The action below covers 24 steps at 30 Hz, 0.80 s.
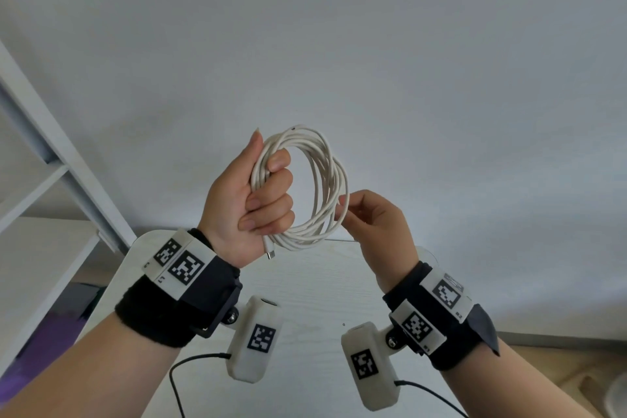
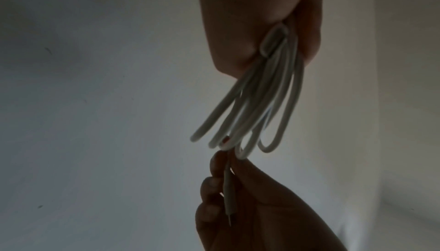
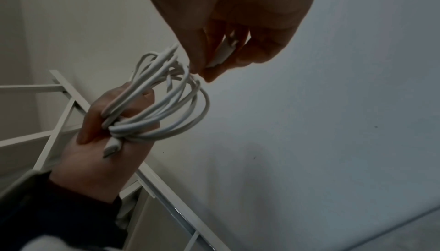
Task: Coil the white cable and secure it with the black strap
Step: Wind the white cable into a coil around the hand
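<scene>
The white cable (image 1: 327,180) is wound into a coil of several loops, held up in front of the wall. My left hand (image 1: 258,200) grips the coil's left side in a fist, thumb up along the strands; one plug end (image 1: 269,253) hangs below that fist. My right hand (image 1: 369,214) pinches the cable's other end at the coil's right edge. In the left wrist view the loops (image 2: 259,108) hang from the left hand and the right hand (image 2: 228,195) pinches the plug end below. The right wrist view shows the coil (image 3: 166,104) and the pinched end (image 3: 223,52). No black strap is in view.
A white table (image 1: 315,299) lies below the hands, with a thin black wire (image 1: 190,366) trailing over it. A white shelf frame (image 1: 57,159) stands at the left against the plain wall (image 1: 407,44).
</scene>
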Each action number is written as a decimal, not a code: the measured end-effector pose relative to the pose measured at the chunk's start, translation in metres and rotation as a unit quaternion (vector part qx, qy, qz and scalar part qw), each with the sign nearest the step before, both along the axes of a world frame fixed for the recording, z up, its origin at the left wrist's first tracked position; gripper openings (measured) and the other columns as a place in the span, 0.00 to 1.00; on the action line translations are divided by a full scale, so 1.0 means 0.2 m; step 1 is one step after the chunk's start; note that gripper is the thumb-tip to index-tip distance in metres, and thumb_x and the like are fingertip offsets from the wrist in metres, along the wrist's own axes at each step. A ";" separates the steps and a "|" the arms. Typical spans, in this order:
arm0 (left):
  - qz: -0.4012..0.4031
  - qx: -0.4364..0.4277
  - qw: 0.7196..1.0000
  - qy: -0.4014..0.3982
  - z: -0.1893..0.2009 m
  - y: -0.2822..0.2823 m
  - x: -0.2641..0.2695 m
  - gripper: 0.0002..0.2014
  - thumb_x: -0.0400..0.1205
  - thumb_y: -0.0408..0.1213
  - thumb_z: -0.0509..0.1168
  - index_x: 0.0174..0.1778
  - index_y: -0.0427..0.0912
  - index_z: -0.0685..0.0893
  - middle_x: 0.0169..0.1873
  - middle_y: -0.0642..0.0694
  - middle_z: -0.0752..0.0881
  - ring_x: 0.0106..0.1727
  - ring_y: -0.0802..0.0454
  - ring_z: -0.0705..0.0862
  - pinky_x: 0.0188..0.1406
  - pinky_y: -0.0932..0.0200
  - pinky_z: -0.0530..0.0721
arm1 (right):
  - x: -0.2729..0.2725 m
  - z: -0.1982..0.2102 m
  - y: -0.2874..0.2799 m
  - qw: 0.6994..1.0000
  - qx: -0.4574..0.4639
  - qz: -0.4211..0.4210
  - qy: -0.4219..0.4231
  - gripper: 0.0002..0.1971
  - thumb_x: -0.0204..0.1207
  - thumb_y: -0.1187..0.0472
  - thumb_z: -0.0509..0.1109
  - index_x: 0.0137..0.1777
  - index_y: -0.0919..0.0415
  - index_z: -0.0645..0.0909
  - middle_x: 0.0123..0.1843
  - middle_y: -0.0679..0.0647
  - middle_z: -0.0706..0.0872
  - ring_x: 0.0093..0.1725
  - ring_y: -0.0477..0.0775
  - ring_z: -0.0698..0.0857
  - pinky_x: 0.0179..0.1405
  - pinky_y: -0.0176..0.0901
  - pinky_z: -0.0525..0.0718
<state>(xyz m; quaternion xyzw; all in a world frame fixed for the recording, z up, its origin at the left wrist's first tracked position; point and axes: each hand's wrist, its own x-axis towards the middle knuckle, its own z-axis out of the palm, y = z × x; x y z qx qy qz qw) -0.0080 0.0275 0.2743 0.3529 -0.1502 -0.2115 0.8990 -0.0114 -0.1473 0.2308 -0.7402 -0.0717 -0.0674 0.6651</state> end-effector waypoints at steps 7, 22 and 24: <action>-0.003 -0.011 1.000 0.000 -0.01 0.01 0.01 0.24 0.84 0.56 0.44 0.30 0.45 0.71 0.12 0.52 0.56 0.09 0.57 0.53 0.08 0.67 0.54 | -0.03 0.01 0.01 0.997 0.039 0.056 0.037 0.13 0.69 0.78 0.66 0.46 0.62 0.86 0.37 0.56 0.85 0.26 0.50 0.74 0.27 0.37 0.76; 0.008 0.021 1.000 0.007 -0.02 -0.02 -0.03 0.24 0.83 0.56 0.45 0.28 0.45 0.71 0.12 0.53 0.55 0.09 0.57 0.52 0.09 0.70 0.54 | -0.03 -0.03 0.01 0.965 0.181 0.104 0.161 0.12 0.69 0.82 0.66 0.52 0.75 0.78 0.49 0.63 0.83 0.43 0.58 0.86 0.46 0.47 0.89; 0.012 0.026 1.000 0.008 -0.02 -0.02 -0.03 0.24 0.83 0.56 0.45 0.28 0.45 0.71 0.12 0.53 0.55 0.09 0.57 0.52 0.09 0.70 0.54 | -0.04 -0.03 0.01 0.958 0.199 0.106 0.177 0.12 0.69 0.82 0.65 0.48 0.70 0.81 0.46 0.59 0.84 0.42 0.56 0.86 0.43 0.43 0.88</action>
